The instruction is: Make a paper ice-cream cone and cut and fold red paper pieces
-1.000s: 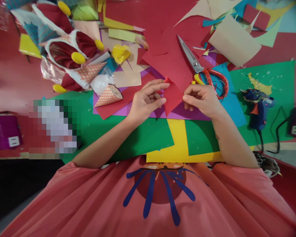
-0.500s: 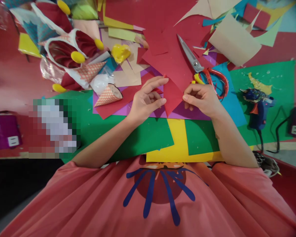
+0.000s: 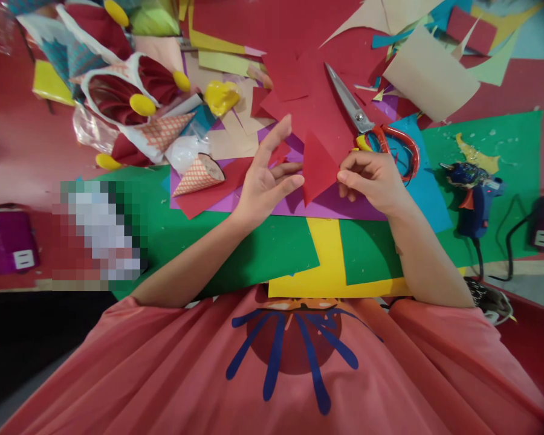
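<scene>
A small red paper piece (image 3: pixel 318 169), four-cornered with a point at top and bottom, is between my two hands. The thumb and fingertips of my right hand (image 3: pixel 374 181) pinch its right corner. My left hand (image 3: pixel 265 181) is at the paper's left edge, fingers apart and index finger raised. Its thumb tip is very close to that edge; I cannot tell whether it touches. Beneath the hands lie purple paper (image 3: pixel 335 208) and other red paper. Left of my left hand rests a small cone of orange-and-white checked paper (image 3: pixel 198 177).
Scissors with red handles (image 3: pixel 367 124) lie beyond my right hand. A blue glue gun (image 3: pixel 476 205) with a cord rests on green paper at right. Finished-looking cones with yellow discs (image 3: pixel 142 105) pile up at far left. Beige paper (image 3: pixel 433 72) and scraps lie at the back.
My left hand's index finger has lifted and straightened away from the red paper piece, and its fingers have spread. The paper has turned slightly in my right hand's pinch.
</scene>
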A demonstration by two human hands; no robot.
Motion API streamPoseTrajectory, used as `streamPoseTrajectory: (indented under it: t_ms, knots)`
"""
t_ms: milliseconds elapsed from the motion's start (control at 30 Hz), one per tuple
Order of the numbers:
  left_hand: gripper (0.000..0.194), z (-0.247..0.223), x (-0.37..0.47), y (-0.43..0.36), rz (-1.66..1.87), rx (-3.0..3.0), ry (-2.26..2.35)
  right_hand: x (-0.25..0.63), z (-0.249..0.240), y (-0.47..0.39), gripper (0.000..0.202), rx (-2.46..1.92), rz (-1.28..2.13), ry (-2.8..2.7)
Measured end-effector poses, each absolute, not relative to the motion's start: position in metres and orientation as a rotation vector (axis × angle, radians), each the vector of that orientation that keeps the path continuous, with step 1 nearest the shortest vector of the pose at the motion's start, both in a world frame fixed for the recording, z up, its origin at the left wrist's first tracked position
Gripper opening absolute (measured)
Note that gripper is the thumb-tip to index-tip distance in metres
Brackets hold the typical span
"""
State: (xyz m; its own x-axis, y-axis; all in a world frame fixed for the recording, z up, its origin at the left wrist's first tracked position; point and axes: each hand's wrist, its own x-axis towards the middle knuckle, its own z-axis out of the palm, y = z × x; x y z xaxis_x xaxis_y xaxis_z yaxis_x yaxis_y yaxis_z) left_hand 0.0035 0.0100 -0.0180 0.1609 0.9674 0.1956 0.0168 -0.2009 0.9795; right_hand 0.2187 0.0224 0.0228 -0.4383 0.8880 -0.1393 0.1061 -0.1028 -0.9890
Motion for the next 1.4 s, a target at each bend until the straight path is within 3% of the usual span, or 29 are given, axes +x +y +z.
streamPoseTrajectory:
  t_ms: [133,500,1400]
  knots:
    - [0.03,-0.012,0.004,0.008,1.137,1.529,1.025,0.217,0.024,0.023,0.034,-1.128,1.572,-1.517]
    - [0.009,-0.003,0.008,0.002,1.109,1.465,1.081,0.214,0.024,0.021,0.031,-1.114,1.57,-1.505]
    - [0.025,-0.003,0.009,-0.001,1.133,1.442,1.043,0.217,0.023,0.023,0.029,-1.174,1.574,-1.485]
